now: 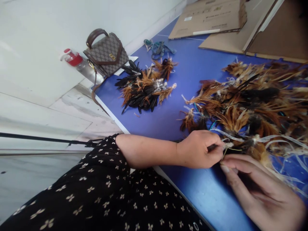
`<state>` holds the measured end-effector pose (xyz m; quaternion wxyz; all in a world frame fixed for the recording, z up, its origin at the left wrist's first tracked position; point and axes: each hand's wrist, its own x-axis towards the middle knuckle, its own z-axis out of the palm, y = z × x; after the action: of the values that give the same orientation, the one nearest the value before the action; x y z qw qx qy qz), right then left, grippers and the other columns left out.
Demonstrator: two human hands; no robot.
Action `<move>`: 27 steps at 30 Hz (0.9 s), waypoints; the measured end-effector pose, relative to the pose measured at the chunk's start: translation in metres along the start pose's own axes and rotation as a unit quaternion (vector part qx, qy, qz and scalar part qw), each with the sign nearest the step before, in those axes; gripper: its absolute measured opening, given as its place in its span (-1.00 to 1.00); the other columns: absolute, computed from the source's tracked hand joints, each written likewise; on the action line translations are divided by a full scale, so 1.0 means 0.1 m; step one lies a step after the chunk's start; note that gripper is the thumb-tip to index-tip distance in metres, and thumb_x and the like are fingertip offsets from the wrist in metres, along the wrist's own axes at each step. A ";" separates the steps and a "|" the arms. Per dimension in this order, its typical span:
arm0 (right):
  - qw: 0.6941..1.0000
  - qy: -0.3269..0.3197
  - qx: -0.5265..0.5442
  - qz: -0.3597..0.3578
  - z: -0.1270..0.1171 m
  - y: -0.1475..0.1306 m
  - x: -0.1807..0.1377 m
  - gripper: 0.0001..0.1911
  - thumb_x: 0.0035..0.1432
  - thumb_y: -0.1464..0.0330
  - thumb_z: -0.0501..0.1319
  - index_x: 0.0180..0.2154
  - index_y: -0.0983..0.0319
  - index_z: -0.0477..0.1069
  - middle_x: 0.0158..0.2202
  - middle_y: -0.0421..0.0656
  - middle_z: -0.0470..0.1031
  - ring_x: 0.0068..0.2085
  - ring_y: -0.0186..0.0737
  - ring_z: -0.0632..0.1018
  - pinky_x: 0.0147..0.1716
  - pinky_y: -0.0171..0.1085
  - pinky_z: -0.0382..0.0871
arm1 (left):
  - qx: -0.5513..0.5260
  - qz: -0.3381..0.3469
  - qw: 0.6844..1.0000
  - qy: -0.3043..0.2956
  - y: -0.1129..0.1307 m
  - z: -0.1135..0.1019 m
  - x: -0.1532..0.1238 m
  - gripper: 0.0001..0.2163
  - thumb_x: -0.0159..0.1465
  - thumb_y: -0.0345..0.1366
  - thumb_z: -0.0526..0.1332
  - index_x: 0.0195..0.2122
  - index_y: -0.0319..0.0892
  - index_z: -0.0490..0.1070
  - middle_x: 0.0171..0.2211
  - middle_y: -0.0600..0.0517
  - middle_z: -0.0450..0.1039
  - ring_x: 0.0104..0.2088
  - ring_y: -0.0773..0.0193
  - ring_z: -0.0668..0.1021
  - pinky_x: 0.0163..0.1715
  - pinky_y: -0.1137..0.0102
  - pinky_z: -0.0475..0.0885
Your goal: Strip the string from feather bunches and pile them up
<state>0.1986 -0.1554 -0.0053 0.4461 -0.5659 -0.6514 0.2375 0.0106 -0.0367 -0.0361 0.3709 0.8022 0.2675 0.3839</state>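
My left hand (201, 149) is closed in a pinch on the tied end of a feather bundle (243, 144) at the near edge of the blue table (168, 118). My right hand (260, 189) lies beside it, fingers curled around the same bundle's bound stems and white strings. A large heap of brown, orange and black feather bundles (260, 99) spreads just beyond both hands. A smaller pile of darker feather bundles (146, 86) lies further left on the table.
A patterned brown handbag (106, 53) and a clear bottle with a red cap (77, 62) stand at the table's left edge by the white wall. Flattened cardboard (211, 16) lies at the far end, with a teal cord tangle (157, 48) nearby.
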 end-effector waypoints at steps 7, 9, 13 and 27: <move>0.974 0.094 0.026 0.204 -0.06 0.19 0.01 -0.64 0.36 -0.03 0.43 -0.07 0.09 0.72 -0.34 -0.13 0.62 -0.38 -0.17 0.61 -0.51 -0.32 0.49 | 0.027 0.049 0.998 -0.019 -0.03 0.03 -0.02 -0.91 0.40 -0.34 0.27 -0.22 -0.20 0.57 -0.29 -0.06 0.69 -0.28 0.29 0.70 -0.15 0.40 0.65; 0.967 0.098 0.029 0.235 -0.03 0.21 0.01 -0.54 0.29 -0.08 0.47 0.00 0.11 0.70 -0.38 -0.15 0.60 -0.40 -0.19 0.61 -0.50 -0.35 0.49 | 0.029 0.059 0.998 -0.022 -0.02 0.03 -0.03 -0.89 0.41 -0.35 0.25 -0.21 -0.20 0.57 -0.31 -0.05 0.69 -0.28 0.30 0.70 -0.14 0.42 0.66; 0.970 0.088 0.021 0.226 0.02 0.18 0.01 -0.54 0.27 -0.06 0.49 -0.03 0.14 0.68 -0.39 -0.18 0.61 -0.42 -0.24 0.60 -0.45 -0.39 0.52 | 0.034 0.063 0.997 -0.043 0.00 0.04 -0.03 -0.88 0.41 -0.37 0.24 -0.19 -0.20 0.58 -0.32 -0.05 0.68 -0.25 0.28 0.72 -0.11 0.41 0.66; 0.988 0.094 0.031 0.116 0.08 0.07 -0.02 -0.79 0.32 0.16 0.49 -0.08 0.09 0.69 -0.15 -0.16 0.66 -0.36 -0.27 0.60 -0.38 -0.31 0.54 | 0.035 0.035 0.999 -0.019 0.04 -0.01 0.00 -0.85 0.42 -0.33 0.22 -0.25 -0.21 0.58 -0.33 -0.06 0.69 -0.28 0.28 0.70 -0.12 0.39 0.66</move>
<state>0.1952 -0.1545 -0.0155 0.4919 -0.6434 -0.5289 0.2536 0.0100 -0.0390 -0.0326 0.3338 0.8306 0.2456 0.3719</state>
